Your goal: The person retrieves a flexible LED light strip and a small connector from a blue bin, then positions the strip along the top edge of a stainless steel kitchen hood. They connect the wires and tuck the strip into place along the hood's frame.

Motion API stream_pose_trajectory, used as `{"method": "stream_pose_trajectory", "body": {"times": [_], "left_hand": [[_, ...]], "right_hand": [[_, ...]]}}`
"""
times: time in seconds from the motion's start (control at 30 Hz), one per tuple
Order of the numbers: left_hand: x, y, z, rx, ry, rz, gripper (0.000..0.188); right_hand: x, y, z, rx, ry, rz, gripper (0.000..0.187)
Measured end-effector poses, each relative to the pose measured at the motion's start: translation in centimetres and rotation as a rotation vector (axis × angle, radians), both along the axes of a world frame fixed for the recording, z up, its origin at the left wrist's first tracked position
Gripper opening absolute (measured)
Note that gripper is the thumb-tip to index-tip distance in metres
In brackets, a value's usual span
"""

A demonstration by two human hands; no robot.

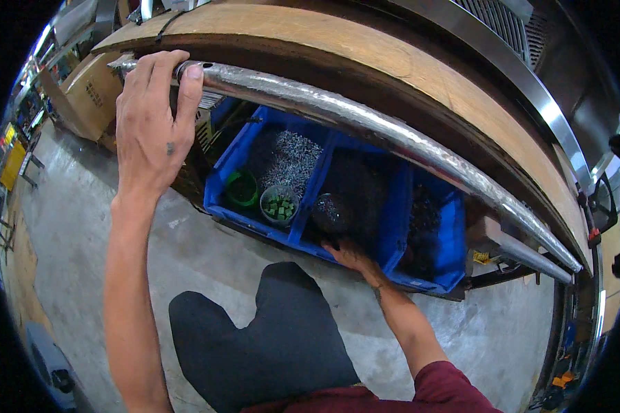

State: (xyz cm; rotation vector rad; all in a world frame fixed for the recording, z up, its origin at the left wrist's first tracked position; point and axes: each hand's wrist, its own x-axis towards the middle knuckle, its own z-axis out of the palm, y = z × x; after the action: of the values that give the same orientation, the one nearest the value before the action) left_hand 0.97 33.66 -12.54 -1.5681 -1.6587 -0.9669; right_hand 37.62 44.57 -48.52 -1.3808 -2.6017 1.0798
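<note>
My left hand (pixel 151 117) is closed over the left end of a long, shiny metal pipe (pixel 351 113) that runs along the front of a wooden bench top. Its thumb lies over the pipe's top near a small hole. Lower down, my right hand (pixel 351 256) reaches over the front rim into the middle section of a row of blue bins (pixel 298 230). Its fingers are lost in shadow beside a clear round cup (pixel 331 212) with dark contents. Whether they grip the cup cannot be made out. In the left bin lie small silvery parts (pixel 293 155), a clear cup with green pieces (pixel 280 206) and a green cup (pixel 242 187).
The wooden bench top (pixel 310 31) overhangs the bins. A second metal pipe (pixel 530 256) sticks out below at the right. A cardboard box (pixel 89 96) stands at the left. My knees (pixel 269 323) are close in front of the bins, above a grey concrete floor (pixel 83 227).
</note>
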Motion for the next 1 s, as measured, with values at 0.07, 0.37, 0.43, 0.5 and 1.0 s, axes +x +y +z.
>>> {"method": "stream_pose_trajectory", "body": {"times": [0.07, 0.37, 0.43, 0.5, 1.0], "left_hand": [[-0.4, 0.2, 1.7, -0.042, 0.047, -0.040, 0.043], [-1.3, 0.0, 2.6, -0.269, 0.130, 0.061, 0.070], [-1.2, 0.0, 2.7, -0.296, 0.144, 0.069, 0.071], [-1.5, 0.2, 2.3, -0.284, 0.194, 0.065, 0.069], [-1.0, 0.5, 2.0, -0.278, 0.163, 0.059, 0.072]], "right_hand": [[1.2, 2.0, -5.3, 0.071, -0.070, 0.036, 0.064], [4.4, 2.0, 0.0, -0.140, 0.274, 0.066, 0.050], [6.3, 0.6, 2.3, -0.211, 0.477, -0.085, 0.046], [7.9, -0.7, 2.8, -0.344, 0.656, -0.339, 0.042], [0.2, 2.6, -3.0, 0.164, 0.102, 0.158, 0.038]]}}
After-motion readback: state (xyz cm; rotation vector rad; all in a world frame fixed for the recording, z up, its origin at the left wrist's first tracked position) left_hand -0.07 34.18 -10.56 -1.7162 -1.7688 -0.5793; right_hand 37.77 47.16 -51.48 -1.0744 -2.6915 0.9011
